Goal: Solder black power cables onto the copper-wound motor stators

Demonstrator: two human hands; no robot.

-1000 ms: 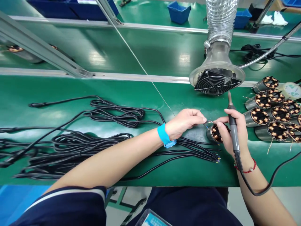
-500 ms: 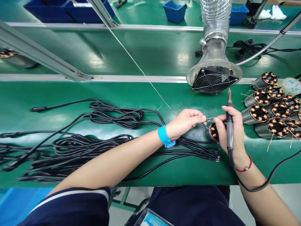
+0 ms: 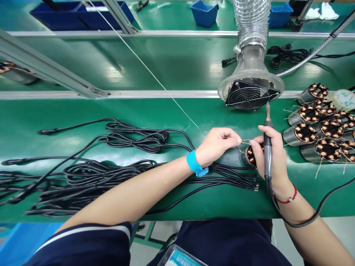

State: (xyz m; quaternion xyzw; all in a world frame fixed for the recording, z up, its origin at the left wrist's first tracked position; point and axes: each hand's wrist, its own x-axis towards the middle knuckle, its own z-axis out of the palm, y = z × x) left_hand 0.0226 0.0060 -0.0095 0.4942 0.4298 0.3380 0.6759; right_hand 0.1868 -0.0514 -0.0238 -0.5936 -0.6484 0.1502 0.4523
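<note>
Gleaming grn bench (image 3: pixel 72 111) — iron (image 3: pixel 267 157) nr fan (image 3: pixel 248 99)

This is a workshop, where people build things. A long green bench (image 3: pixel 69 111) with metal rails (image 3: pixel 138 94) fills the room we see. Many parts that look the same sit in groups: round metal cans (image 3: pixel 303 135) with copper wire inside, and piles of black cords (image 3: pixel 94 181). The right hand (image 3: pixel 278 162) holds a soldering iron (image 3: pixel 267 159). A fat silver hose (image 3: pixel 252 22) with a fan (image 3: pixel 248 98) hangs down. Blue bins (image 3: pixel 204 14) stand behind, and the person wears a badge (image 3: pixel 179 257).
</note>
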